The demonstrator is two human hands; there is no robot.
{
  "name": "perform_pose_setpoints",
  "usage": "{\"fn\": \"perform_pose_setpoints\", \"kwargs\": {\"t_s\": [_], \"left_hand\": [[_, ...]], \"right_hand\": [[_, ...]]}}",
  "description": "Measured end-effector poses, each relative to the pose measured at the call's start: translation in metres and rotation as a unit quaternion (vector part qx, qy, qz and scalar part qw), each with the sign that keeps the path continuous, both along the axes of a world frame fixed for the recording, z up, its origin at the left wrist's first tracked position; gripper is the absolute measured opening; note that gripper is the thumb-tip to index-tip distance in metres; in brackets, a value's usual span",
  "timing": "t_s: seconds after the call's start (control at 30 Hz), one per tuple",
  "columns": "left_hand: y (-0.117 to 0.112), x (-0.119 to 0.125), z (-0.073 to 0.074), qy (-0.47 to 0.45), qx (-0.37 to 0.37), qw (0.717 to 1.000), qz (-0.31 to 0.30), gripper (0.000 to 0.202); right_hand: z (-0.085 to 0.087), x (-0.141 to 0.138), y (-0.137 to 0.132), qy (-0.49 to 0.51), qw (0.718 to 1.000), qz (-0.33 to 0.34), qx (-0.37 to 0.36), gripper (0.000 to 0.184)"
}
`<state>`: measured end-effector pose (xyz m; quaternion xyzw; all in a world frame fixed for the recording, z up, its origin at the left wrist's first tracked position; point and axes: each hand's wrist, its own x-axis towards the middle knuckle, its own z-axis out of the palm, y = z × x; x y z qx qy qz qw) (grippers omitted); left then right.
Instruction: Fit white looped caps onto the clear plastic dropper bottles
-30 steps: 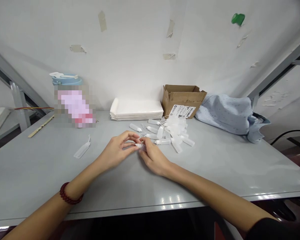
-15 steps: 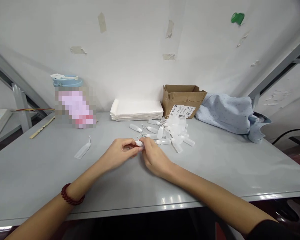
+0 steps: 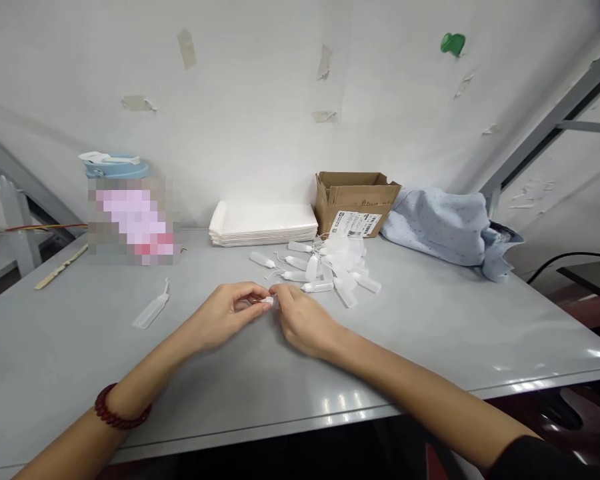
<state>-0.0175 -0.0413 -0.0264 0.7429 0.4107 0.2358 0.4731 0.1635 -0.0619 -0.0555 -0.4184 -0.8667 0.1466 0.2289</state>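
At the far left, a pale stick [image 3: 61, 267] lies along the side edge of the grey table [image 3: 420, 327], with little tabletop beyond it. Next, toward the wall, a pink item [image 3: 135, 217] (pixelated, so its nature can't be told) stands below a blue rim [image 3: 125, 168]. Nearer the front, one loose bottle [image 3: 150, 312] with a bent tip lies well in from the side edge; a wide stretch of tabletop separates it from the left hand [image 3: 230, 310]. That wrist wears a dark red bracelet [image 3: 123, 408]. The left thumb and fingers pinch the white neck end of a small bottle [image 3: 269, 301], which is between the two hands, well back from the front edge. Behind, a stack of white envelopes [image 3: 263, 223] lies near the wall. The right hand [image 3: 305, 320] has its fingers curled round the bottle's body, mostly hiding it. Just behind that hand is a heap of bottles [image 3: 343, 260], leaving scant room on that side, while a broad strip of tabletop runs forward to the front edge. The heap reaches a cardboard box [image 3: 355, 200], and right of it a light blue cloth [image 3: 435, 223] is bunched.
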Motion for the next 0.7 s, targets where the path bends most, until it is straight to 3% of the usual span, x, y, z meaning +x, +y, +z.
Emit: {"fn": "perform_pose_setpoints", "kwargs": {"t_s": [0.3, 0.43, 0.57, 0.7], "left_hand": [[0.0012, -0.0007, 0.0020, 0.011, -0.050, 0.999, 0.015, 0.033], [-0.0005, 0.0006, 0.0037, -0.004, -0.043, 0.999, -0.010, 0.027], [-0.0011, 0.0020, 0.0074, -0.006, -0.041, 0.999, -0.001, 0.025], [0.0011, 0.0014, 0.0061, -0.004, -0.059, 0.998, 0.013, 0.032]], "right_hand": [[-0.0022, -0.0024, 0.0012, -0.018, 0.999, 0.008, 0.049, 0.034], [-0.0003, -0.0010, 0.0002, -0.004, 1.000, -0.003, 0.022, 0.041], [0.0034, -0.0003, -0.0009, 0.031, 0.999, -0.017, -0.012, 0.043], [0.0039, -0.0005, -0.0005, 0.043, 0.999, -0.020, 0.000, 0.044]]}}
